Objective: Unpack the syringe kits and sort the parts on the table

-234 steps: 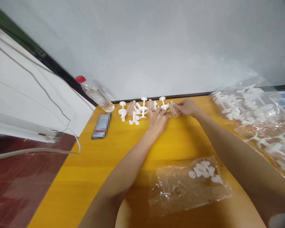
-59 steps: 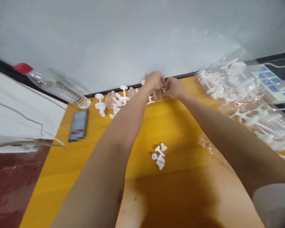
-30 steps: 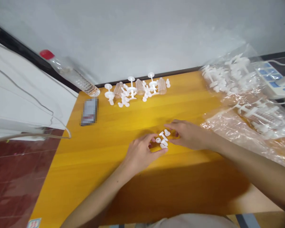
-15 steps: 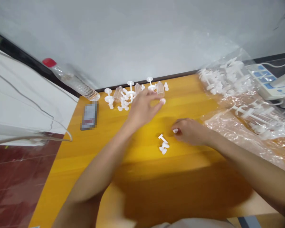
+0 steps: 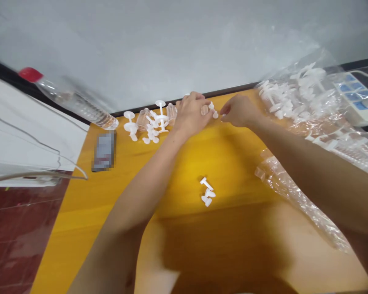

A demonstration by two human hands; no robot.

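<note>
Nearest you, three loose white pieces [image 5: 209,193] lay on the yellow table [image 5: 233,167]. The T-shaped one [image 5: 207,185] pointed its stem to four o'clock, its head at ten; below it, a cone-shaped one [image 5: 210,194] aimed its tip near three. At four o'clock, crumpled clear film [image 5: 297,200] lay partly beneath your right forearm. Tabletop stretched between your forearms up to the row, and the table's left edge slanted from seven o'clock to eleven.

At ten o'clock lay a blurred flat rectangle [image 5: 104,151], its long axis twelve to six. At two, clear bags [image 5: 345,145] held many white parts.

Farther on, your left hand [image 5: 192,115] arched over the row, thumb spread from the fingers; you could not tell what it held. Your right hand [image 5: 239,111] had fingertips drawn narrow, their contents likewise unclear. Between them, a small white pair [image 5: 214,110] ran eleven to five, beside a half-hidden clear cup [image 5: 205,110].

Leftward, a disc-ended spindle [image 5: 160,111] stood twelve to six between ribbed clear cups [image 5: 143,120]. The red-capped bottle [image 5: 76,106] leaned its cap toward ten, near the dark back edge [image 5: 233,88].
</note>
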